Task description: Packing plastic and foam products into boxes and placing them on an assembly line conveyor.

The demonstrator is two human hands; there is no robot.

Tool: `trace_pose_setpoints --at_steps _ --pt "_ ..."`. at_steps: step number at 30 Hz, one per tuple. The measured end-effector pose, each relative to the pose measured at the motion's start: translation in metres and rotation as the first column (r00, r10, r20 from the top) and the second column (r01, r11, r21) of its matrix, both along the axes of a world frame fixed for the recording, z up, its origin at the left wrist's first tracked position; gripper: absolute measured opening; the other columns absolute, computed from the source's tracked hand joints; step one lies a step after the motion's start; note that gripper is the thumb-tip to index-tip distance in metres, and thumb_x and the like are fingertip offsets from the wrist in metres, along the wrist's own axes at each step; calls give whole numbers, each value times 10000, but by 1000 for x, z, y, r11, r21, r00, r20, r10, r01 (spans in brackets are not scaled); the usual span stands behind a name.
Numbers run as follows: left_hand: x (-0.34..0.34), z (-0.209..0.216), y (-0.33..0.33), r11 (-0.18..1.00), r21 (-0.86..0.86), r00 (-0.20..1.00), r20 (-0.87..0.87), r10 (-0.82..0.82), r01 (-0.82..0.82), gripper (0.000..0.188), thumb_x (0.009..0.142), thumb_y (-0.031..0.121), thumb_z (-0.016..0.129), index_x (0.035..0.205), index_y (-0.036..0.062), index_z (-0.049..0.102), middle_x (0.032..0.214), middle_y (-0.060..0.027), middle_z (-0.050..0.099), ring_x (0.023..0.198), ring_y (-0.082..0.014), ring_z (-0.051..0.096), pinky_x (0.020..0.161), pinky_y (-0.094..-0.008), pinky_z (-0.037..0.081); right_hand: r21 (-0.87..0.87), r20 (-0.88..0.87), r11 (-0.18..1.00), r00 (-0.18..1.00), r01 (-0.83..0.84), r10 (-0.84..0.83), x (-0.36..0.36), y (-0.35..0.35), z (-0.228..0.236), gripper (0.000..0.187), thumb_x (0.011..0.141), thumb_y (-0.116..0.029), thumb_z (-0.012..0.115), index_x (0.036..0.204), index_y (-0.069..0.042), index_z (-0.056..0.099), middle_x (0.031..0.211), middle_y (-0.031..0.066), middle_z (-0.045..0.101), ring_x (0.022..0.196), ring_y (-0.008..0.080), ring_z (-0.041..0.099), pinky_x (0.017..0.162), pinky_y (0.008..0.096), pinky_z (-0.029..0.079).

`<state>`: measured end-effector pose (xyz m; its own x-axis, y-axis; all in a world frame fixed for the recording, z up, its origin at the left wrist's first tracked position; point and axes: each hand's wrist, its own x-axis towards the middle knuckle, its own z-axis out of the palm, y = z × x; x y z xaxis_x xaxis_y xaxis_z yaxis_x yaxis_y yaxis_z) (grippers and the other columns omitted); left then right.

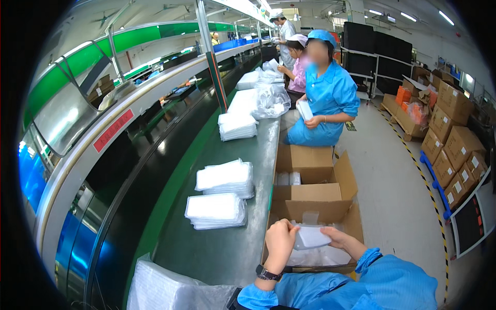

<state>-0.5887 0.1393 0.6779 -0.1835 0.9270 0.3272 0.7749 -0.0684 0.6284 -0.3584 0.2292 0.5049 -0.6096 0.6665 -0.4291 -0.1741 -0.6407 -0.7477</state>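
Observation:
Between my two hands is a flat white rectangular piece (312, 237) in what looks like a clear plastic sleeve, above an open cardboard box (355, 219). My left hand (280, 240), a dark watch on its wrist, pinches the sleeve's left end. The piece's right end is gripped by my right hand (338, 238). Inside the box under them lies clear plastic wrapping (320, 256). On the green bench (217, 261) to the left rest a near stack (216, 209) and a second stack (225, 177) of similar wrapped white pieces.
Beyond my box stands another open carton (310, 192). A plastic-wrapped white bundle (168, 284) sits at the bench's near end. Farther along are more stacks (237, 126) and a seated co-worker in blue (325, 98). Cartons (454, 139) are piled at right.

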Motion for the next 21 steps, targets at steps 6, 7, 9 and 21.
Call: trace_pose_setpoints --at_steps 6,7,9,21 --pt "-1 4 8 979 54 972 -120 202 -197 163 780 -25 539 929 -3 478 906 -218 543 735 -421 581 614 -476 484 11 111 969 963 247 -247 36 30 -39 334 877 -314 621 1079 -52 571 1037 66 634 898 190 620 782 368 514" --pt "-6 1 10 986 -3 976 -146 164 -166 199 771 -68 495 962 -23 468 956 -232 533 753 -426 587 643 -466 503 122 326 979 925 162 -194 38 25 -8 343 831 -372 673 959 -65 595 877 50 649 739 186 621 636 339 500" --pt "-13 -33 10 986 -152 971 -235 37 -74 239 764 -45 539 989 -19 461 978 -214 533 777 -407 608 655 -444 521 220 565 975 816 -13 -117 48 29 -24 354 819 -415 672 864 -76 582 751 27 600 646 128 563 555 276 435" --pt "-9 -17 -7 850 -502 925 -225 -305 159 293 822 246 622 960 -11 587 1023 -202 599 938 -378 595 807 -434 495 896 422 441 405 -50 -811 62 104 53 434 874 -342 579 650 30 589 608 152 578 581 232 596 560 403 423"
